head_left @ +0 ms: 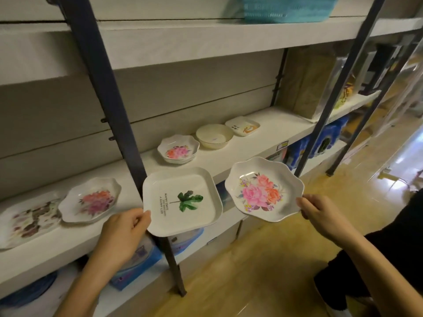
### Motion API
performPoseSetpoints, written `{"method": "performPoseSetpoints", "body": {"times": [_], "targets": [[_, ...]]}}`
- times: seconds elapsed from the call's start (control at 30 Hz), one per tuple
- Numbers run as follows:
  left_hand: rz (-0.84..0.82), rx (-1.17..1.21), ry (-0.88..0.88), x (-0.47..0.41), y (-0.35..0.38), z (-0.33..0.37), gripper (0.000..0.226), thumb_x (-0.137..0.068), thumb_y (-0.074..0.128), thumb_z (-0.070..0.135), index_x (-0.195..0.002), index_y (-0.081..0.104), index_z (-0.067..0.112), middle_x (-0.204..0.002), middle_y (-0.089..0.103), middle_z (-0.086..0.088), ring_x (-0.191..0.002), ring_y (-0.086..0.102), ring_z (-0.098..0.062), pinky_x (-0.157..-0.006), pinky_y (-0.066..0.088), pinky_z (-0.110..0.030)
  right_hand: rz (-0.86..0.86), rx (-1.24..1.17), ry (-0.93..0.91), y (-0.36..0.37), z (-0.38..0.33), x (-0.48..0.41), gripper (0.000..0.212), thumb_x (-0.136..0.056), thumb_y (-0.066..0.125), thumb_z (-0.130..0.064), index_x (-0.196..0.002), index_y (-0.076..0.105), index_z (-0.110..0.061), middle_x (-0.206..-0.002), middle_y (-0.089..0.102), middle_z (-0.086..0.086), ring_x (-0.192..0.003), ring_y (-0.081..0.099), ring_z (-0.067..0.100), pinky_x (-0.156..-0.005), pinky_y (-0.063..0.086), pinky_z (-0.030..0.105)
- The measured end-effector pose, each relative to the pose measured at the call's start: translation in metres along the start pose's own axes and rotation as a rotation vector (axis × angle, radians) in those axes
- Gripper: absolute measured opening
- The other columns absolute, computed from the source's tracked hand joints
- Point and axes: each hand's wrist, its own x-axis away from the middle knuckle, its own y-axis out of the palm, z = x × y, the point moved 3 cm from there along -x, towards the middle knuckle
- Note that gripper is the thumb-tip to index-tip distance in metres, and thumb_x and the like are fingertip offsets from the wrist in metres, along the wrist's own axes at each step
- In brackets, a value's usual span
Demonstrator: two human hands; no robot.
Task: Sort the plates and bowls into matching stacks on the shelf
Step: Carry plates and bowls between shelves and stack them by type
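i count seven spots of dishware on my feed: two pieces in hand and five on the middle shelf. the left hand, low centre-left, pinches the corner of a square plate. it is white and glossy with rounded corners, a green leaf print and small black lettering, and it is held in front of the dark upright post. the right hand, centre-right, grips the rim of a scalloped floral plate with pink and orange roses, held in the air before the shelf edge. on the shelf, from the left of the frame: a large patterned plate, blurred; a scalloped rose plate just beside it; floral scalloped bowls, seemingly two nested; a plain cream round bowl; a small square dish. a teal woven basket sits on the top shelf, upper right; i can't tell its contents.
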Motion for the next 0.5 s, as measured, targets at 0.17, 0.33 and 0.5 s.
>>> {"method": "performPoseSetpoints", "body": {"times": [0.17, 0.33, 0.5], "targets": [[0.041, -0.006, -0.036, -0.037, 0.017, 0.019, 0.045, -0.093, 0.049, 0.017, -0.050, 0.037, 0.015, -0.046, 0.032, 0.004, -0.046, 0.030, -0.011, -0.047, 0.022, -0.024, -0.030, 0.012, -0.036, -0.009, 0.004, -0.057, 0.037, -0.096, 0.044, -0.018, -0.061, 0.051, -0.007, -0.053, 0.046, 0.004, -0.048, 0.042, 0.015, -0.054, 0.036, 0.030], [0.091, 0.059, -0.119, -0.079, 0.039, 0.036, 0.041, -0.093, 0.049, 0.016, -0.052, 0.044, 0.016, -0.047, 0.039, 0.005, -0.047, 0.037, -0.007, -0.047, 0.027, -0.020, -0.112, -0.003, -0.115, -0.009, 0.001, -0.138, 0.037, -0.096, 0.043, -0.018, -0.073, 0.058, 0.006, -0.062, 0.051, 0.016, -0.057, 0.048, 0.030, -0.062, 0.042, 0.042], [0.119, 0.092, -0.236, -0.114, 0.048, 0.039, 0.042, -0.092, 0.050, 0.015, -0.051, 0.041, 0.018, -0.045, 0.037, 0.006, -0.046, 0.037, -0.005, -0.047, 0.026, -0.014, -0.207, 0.015, -0.220, -0.008, -0.024, -0.228, 0.036, -0.096, 0.043, -0.016, -0.068, 0.059, 0.000, -0.058, 0.050, 0.004, -0.056, 0.047, 0.019, -0.060, 0.038, 0.035]]}}
